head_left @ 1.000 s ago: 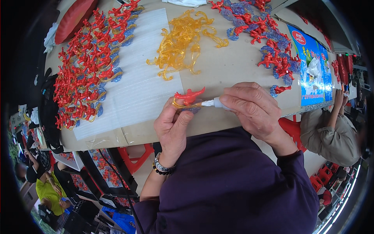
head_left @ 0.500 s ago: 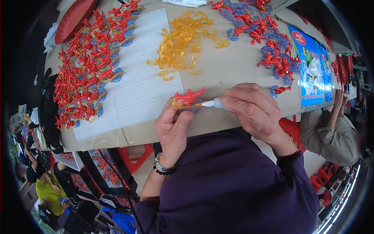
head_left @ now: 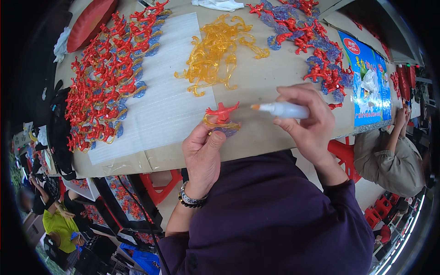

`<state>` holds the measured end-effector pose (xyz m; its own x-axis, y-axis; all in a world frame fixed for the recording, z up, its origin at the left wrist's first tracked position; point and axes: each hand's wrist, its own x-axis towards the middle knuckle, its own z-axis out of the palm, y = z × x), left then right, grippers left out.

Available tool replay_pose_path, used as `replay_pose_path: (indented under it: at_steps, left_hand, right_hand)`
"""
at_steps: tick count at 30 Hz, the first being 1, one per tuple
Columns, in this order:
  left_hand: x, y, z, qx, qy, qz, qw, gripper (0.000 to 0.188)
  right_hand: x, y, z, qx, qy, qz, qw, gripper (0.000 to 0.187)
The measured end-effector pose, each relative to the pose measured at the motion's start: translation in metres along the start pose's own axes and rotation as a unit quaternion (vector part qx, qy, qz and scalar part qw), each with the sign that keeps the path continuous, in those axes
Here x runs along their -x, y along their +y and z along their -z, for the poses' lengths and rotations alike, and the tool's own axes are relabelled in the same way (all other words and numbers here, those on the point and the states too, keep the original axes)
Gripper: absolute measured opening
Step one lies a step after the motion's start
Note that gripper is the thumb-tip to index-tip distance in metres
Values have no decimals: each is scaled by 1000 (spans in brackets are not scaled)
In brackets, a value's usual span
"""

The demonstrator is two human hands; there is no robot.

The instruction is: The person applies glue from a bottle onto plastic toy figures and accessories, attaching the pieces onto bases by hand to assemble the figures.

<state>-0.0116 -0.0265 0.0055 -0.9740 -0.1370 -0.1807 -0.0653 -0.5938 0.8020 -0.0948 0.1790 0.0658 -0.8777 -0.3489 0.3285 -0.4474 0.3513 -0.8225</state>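
Between the thumb and fingers of my left hand (head_left: 203, 149) is a small plastic figurine (head_left: 223, 112), with a red body, a yellow curved strip around it and a clear purple base. My right hand (head_left: 311, 123) grips a white glue bottle (head_left: 289, 110) with an orange-tan tip. The bottle lies nearly level, its tip pointing left, apart from the figurine. Beyond my hands is a pile of clear yellow curved strips (head_left: 213, 55). Rows of red figurines (head_left: 103, 87) with yellow strips and purple bases stand at the left. More red figures on purple bases (head_left: 321, 64) lie at the right.
A white foam sheet (head_left: 160, 91) covers part of the table, beside a red tray (head_left: 89, 23) at the far left. A blue printed sheet (head_left: 366, 82) lies at the right edge. Red stools (head_left: 160, 185) stand below. Other people sit at both sides, one in a grey-green shirt (head_left: 389, 160).
My right hand has drawn the glue bottle away from the figurine, to the right and slightly farther off. The left hand keeps the figurine in nearly the same place.
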Motion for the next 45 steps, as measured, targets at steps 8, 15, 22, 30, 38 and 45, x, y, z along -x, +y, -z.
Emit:
replay_pose_path:
  at_steps: [8, 15, 22, 30, 38, 45]
  left_hand:
    - [4, 20, -11, 7, -60, 100, 993, 35]
    - [7, 25, -16, -30, -66, 123, 990, 34]
    - [10, 27, -18, -41, -33, 123, 991, 30]
    - [12, 22, -14, -16, -34, 114, 993, 34]
    - [12, 21, -16, -26, -44, 104, 993, 32]
    - [9, 22, -25, -63, -9, 97, 993, 30]
  right_hand:
    - [-8, -2, -27, -375, -72, -238, 893, 39]
    - [0, 2, -33, -295, -101, -201, 929, 18]
    - [5, 5, -37, -169, -22, -26, 985, 14]
    - [5, 1, -35, -151, -18, -6, 988, 16]
    - [5, 1, -34, -152, -16, 2, 988, 16]
    - [6, 2, -36, -155, -19, -1, 988, 17]
